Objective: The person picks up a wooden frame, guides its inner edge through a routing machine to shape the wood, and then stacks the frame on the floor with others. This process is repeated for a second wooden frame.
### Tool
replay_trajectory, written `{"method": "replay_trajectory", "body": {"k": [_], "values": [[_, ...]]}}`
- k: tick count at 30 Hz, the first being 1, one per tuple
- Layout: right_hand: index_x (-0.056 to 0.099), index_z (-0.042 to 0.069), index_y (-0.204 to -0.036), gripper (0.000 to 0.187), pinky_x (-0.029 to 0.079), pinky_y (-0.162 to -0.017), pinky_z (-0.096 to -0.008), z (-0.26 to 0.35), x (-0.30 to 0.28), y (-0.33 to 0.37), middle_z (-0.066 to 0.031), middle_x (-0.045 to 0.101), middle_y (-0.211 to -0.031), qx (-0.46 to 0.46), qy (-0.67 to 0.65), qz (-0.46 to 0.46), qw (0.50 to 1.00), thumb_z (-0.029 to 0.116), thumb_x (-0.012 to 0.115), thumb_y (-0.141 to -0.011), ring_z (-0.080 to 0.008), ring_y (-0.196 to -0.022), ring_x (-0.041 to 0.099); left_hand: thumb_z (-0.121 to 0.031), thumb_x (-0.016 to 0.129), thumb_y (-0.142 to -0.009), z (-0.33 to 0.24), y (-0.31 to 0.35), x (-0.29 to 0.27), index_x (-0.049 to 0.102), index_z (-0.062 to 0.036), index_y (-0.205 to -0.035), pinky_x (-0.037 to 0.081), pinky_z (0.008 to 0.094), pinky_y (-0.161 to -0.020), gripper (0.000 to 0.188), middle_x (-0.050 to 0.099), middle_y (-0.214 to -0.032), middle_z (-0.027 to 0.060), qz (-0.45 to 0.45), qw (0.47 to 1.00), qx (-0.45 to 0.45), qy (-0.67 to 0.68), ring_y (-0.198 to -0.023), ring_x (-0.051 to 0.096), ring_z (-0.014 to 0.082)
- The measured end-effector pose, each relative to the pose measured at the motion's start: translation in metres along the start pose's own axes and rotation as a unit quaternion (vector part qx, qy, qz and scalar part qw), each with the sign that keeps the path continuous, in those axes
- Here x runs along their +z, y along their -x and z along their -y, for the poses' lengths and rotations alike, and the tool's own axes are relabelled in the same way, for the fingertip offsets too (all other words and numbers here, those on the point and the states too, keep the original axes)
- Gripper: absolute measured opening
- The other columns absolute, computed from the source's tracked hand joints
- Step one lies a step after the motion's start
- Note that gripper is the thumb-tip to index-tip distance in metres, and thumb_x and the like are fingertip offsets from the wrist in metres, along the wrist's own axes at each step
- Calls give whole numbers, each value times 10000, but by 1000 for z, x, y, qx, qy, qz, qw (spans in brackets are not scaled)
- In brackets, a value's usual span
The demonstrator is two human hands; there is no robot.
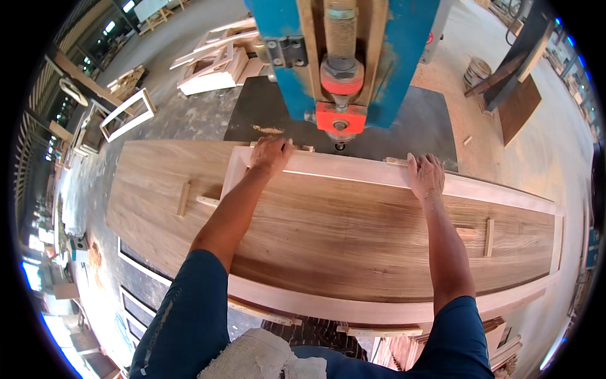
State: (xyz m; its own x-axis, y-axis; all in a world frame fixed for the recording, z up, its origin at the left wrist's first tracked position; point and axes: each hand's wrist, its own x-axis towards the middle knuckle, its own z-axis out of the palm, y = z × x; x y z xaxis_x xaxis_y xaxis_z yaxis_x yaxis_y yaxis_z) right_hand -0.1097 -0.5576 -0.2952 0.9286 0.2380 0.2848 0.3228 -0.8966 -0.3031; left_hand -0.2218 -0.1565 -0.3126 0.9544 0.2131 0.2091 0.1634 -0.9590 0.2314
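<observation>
A long rectangular frame of pale wood [353,169] lies on a brown wooden board [328,221]. My left hand [271,155] grips the frame's far rail near its left corner, fingers curled over the edge. Farther right along the same rail, my right hand [427,174] also holds on, its thumb against the wood. Between my hands, just beyond the rail, a bit in a red spindle head [341,119] points down at the dark machine table [410,126]. The undersides of my fingers are hidden.
The blue machine column [404,57] rises straight ahead. Small wood strips [183,199] lie on the board, with another strip [489,237] at its right. Stacked pale frames [218,66] stand far left. A bucket [477,71] and a leaning brown panel [521,110] are far right.
</observation>
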Motion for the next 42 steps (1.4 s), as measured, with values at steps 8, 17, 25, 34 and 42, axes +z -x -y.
{"method": "replay_trajectory", "body": {"k": [8,17,25,34,42], "values": [[647,34,-741,412,439,-876,-437,-17,-4,7,-122,629,-859,-19,-23,-36,999,374,542,-950,-318,-948,594,-268,482,-935,-13,4,4,644,-58,-819,448,471,-892,290,685,-866,156,7,999,13,-35,-901,624,340],[646,35,-736,406,449,-874,-413,-34,-5,-5,-105,628,-828,-5,-20,-44,999,367,555,-951,-306,-906,599,-310,435,-958,-32,-2,9,651,-20,-1100,447,501,-960,388,664,-1071,232,111,987,-112,-12,-1048,606,396],[634,35,-729,399,456,-866,-406,-32,-6,-11,-92,623,-821,-18,-34,-34,999,353,549,-955,-279,-908,607,-387,405,-984,-9,21,16,583,-12,-1214,487,534,-857,474,651,-1098,254,90,992,-45,-81,-1036,599,440],[691,58,-876,398,422,-965,-388,-38,-10,-11,-86,625,-944,-4,-16,13,1000,338,438,-1004,-245,-1022,575,-385,391,-992,-52,31,-17,676,-21,-1002,466,570,-824,462,661,-1006,277,72,993,-92,-33,-964,606,478],[698,68,-904,410,419,-972,-387,-38,-10,-7,-81,637,-966,-13,-16,13,1000,330,404,-1019,-236,-1024,576,-285,451,-960,-43,44,-13,666,-3,-976,461,559,-828,355,669,-1000,265,-70,994,77,35,-932,603,478]]}}
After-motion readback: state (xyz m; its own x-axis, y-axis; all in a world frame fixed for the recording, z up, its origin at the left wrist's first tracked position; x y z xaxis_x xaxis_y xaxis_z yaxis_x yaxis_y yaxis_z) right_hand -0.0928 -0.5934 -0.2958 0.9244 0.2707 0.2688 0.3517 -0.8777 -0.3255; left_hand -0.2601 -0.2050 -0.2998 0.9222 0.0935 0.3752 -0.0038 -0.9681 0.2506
